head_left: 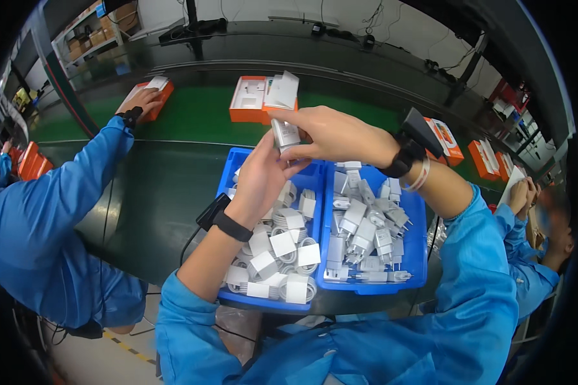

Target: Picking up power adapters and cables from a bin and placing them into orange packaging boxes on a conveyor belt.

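Above the blue bins, my left hand (263, 176) and my right hand (334, 138) meet around a white charger (287, 133). My right index finger and thumb close on it from the far and near sides. My left fingers press against its left and lower edge, partly hidden. Just beyond the hands stands an open orange box (246, 114) with a white tray inside, and a white paper piece (282, 91) stands up at its right. Beneath my left hand, the left blue bin (315, 296) holds wrapped white cables (282, 244). White plug chargers (363, 234) fill the right blue bin (420, 266).
The boxes stand on a green conveyor belt (199, 122). At left, a co-worker's hand (144, 101) rests on another orange box (164, 102). More orange boxes (485, 160) line the right side, near another person's hands (523, 196). A dark rail borders the belt's far side.
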`<state>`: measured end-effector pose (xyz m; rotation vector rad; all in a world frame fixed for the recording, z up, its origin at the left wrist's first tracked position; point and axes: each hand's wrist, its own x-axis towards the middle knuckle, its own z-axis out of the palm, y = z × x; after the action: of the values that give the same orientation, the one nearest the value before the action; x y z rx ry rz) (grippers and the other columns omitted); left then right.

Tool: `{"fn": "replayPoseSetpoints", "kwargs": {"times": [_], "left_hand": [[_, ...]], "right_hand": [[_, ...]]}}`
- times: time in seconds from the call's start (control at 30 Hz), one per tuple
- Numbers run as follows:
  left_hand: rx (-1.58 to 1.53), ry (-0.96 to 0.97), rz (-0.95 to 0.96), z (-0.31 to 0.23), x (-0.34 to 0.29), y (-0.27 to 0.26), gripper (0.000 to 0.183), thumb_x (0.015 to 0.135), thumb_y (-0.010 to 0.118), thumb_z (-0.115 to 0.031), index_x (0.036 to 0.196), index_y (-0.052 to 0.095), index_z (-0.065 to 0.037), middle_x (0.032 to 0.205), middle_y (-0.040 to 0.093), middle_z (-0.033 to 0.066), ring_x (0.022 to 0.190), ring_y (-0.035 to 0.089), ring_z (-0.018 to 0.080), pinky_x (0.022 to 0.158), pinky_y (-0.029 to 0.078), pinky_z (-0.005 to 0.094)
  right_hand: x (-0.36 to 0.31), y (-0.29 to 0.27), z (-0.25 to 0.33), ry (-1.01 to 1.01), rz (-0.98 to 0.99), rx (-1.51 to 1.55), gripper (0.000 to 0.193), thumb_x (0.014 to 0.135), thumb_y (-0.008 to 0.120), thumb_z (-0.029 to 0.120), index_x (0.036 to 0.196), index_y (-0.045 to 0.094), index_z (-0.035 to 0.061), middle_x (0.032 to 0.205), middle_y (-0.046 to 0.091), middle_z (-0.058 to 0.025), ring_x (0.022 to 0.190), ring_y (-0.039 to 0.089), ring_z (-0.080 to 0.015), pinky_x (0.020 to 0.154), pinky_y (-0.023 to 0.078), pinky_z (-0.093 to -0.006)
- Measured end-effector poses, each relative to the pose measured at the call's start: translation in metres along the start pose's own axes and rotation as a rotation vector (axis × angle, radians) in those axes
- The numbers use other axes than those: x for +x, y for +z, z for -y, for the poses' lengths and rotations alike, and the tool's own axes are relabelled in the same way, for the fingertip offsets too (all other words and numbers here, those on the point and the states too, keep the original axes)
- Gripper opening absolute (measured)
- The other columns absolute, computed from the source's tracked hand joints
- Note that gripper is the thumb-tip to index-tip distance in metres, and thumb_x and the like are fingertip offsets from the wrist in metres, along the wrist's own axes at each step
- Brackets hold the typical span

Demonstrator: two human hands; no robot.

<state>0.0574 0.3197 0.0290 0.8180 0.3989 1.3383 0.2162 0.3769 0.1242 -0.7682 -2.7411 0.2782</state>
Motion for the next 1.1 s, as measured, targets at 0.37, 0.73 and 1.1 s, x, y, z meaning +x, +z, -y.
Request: {"fn": "replayPoseSetpoints", "kwargs": {"times": [0.37,0.73,1.1], "left_hand": [[0.108,0.162,-0.323,-0.006,0.005,-0.031,0.045,0.107,0.035,-0.035,0.138,0.045,-0.003,0.125,0.060,0.0140,0.106,0.063,0.0242,0.089,0.054,0.0372],[1.645,0.401,-0.108,0.017,-0.002,-0.043,0.014,0.086,0.064,-0.010,0.098,0.064,-0.002,0.105,0.060,0.0135,0.100,0.057,0.0332,0.087,0.047,0.0406],[1.749,0.327,-0.086,0.019,0.001,-0.042,0.019,0.085,0.066,-0.013,0.099,0.063,0.001,0.115,0.057,0.0172,0.103,0.056,0.0348,0.089,0.048,0.0430]], "right_hand": [[0.076,0.007,-0.023,-0.324,0.034,-0.241,0.051,0.078,0.071,0.030,0.118,0.060,-0.0007,0.107,0.062,-0.0184,0.099,0.062,-0.0361,0.083,0.052,-0.0408],[0.203,0.054,-0.211,0.059,-0.093,-0.310,0.050,0.071,0.075,0.025,0.114,0.068,0.0017,0.111,0.065,-0.0195,0.109,0.062,-0.0353,0.095,0.051,-0.0425],[0.225,0.095,-0.262,0.252,0.008,-0.269,0.042,0.073,0.071,0.018,0.111,0.068,0.0000,0.109,0.066,-0.0208,0.105,0.062,-0.0363,0.094,0.050,-0.0418]]}}
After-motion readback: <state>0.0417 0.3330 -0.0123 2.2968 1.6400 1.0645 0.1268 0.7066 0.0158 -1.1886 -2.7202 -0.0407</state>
